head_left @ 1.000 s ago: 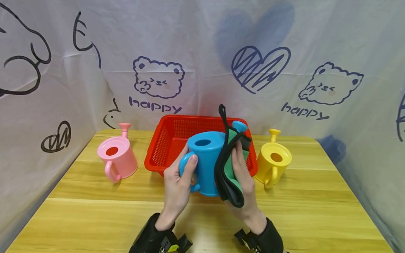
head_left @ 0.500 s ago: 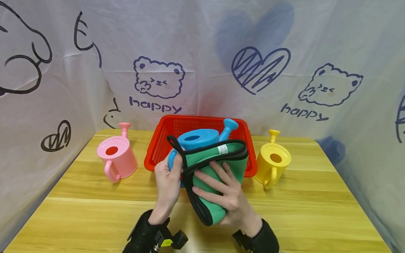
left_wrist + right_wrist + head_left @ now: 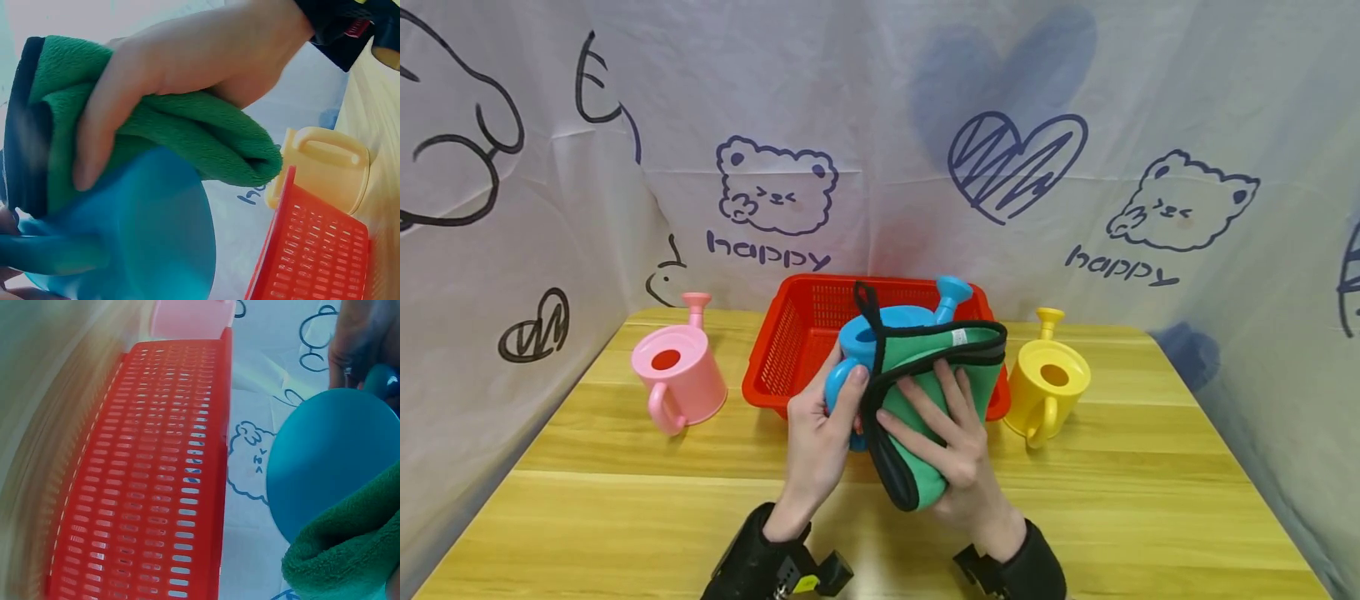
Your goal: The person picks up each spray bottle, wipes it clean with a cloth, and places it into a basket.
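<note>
"Blue watering can (image 3: 898, 317) first: where is it?"

"Held up near the middle, above the tabletop (image 3: 1150, 500). Taking twelve as straight away from the person, its spout (image 3: 953, 293) points to one o'clock and its handle (image 3: 837, 382) sits toward eight."

"And the left hand (image 3: 816, 442)?"

"At seven o'clock from the can. Its fingers are curled closed around the handle, with the thumb laid against it."

"The right hand (image 3: 958, 462)?"

"At five. Its fingers are straight and spread well apart, pressing a green cloth (image 3: 931, 385) against the can's near side. The left wrist view shows the thumb lying over the cloth too."

"Describe that cloth."

"Folded and edged in black, with a black loop (image 3: 868, 304) sticking up at its eleven o'clock corner and a small white label (image 3: 958, 337) near the top edge. It covers much of the can."

"What's around them?"

"A red basket (image 3: 775, 358) with slotted walls is just beyond, at twelve. A pink watering can (image 3: 700, 375) stands upright at nine, and a yellow watering can (image 3: 1071, 375) at three, just beside the basket. Behind hangs a pale curtain (image 3: 895, 67) with dark line drawings (image 3: 775, 183)."
</note>
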Demonstrator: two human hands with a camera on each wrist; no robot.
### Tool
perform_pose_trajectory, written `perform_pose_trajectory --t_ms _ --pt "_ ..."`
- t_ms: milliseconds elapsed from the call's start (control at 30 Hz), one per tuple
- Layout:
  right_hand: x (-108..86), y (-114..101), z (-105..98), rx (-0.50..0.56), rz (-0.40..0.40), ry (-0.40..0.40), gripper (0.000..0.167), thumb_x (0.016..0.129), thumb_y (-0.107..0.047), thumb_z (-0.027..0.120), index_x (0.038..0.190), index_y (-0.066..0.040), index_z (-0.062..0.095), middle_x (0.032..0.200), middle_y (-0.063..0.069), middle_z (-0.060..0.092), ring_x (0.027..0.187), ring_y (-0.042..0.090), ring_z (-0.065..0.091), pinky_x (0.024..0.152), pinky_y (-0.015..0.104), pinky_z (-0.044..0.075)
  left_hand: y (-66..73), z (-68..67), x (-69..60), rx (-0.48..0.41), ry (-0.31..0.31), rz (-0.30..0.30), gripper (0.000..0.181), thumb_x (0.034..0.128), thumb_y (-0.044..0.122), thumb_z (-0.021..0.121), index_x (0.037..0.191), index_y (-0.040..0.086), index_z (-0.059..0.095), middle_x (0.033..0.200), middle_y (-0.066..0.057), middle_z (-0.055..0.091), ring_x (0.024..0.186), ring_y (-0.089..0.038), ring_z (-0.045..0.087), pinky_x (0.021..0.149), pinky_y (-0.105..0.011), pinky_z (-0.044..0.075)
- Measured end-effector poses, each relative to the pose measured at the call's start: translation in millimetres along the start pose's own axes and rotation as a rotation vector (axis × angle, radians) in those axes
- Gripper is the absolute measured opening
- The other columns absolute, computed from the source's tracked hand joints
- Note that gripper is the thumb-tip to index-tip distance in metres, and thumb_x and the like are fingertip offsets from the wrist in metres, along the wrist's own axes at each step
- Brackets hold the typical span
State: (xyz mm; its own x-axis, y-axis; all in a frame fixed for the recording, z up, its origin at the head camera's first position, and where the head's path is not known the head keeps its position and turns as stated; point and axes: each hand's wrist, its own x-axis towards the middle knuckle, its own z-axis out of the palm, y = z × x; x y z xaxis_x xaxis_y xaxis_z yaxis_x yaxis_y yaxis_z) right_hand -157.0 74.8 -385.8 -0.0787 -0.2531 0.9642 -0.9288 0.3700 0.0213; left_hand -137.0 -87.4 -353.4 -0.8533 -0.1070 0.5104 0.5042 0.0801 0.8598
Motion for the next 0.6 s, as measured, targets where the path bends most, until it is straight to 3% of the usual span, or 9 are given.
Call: perform_pose_trajectory --t_ms 200,300,600 --pt "3.8 3.2 -6.3 0.079 0.117 0.032 0.040 0.101 -0.035 0.060 0.134 -0.013 0.066 0.156 0.010 0.047 0.154 0.040 0.027 0.126 0.047 0.023 -1.5 5.4 -2.4 0.035 -0.023 0.006 0.048 0.1012 0.011 0.058 0.148 0.015 0.050 0.064 -0.007 0.051 0.053 -0.017 0.051 0.051 -0.026 0.044" --pt "4.8 4.7 -7.9 0.106 0.129 0.030 0.042 0.101 -0.036 0.059 0.136 -0.013 0.064 0.158 0.010 0.044 0.154 0.040 0.025 0.125 0.044 0.026 -2.1 6.3 -2.3 0.039 -0.018 0.007 0.048 0.1012 0.011 0.058 0.149 0.015 0.050 0.064 -0.009 0.051 0.054 -0.018 0.051 0.052 -0.025 0.045" --pt "0.9 5.0 -5.8 0.031 -0.065 -0.078 0.037 0.100 -0.037 0.057 0.126 -0.014 0.071 0.154 0.004 0.050 0.153 0.034 0.030 0.127 0.051 0.017 -1.9 -1.1 2.2 0.021 0.042 0.034 0.043 0.1021 0.009 0.056 0.145 0.014 0.054 0.064 -0.007 0.047 0.052 -0.013 0.048 0.047 -0.023 0.041"
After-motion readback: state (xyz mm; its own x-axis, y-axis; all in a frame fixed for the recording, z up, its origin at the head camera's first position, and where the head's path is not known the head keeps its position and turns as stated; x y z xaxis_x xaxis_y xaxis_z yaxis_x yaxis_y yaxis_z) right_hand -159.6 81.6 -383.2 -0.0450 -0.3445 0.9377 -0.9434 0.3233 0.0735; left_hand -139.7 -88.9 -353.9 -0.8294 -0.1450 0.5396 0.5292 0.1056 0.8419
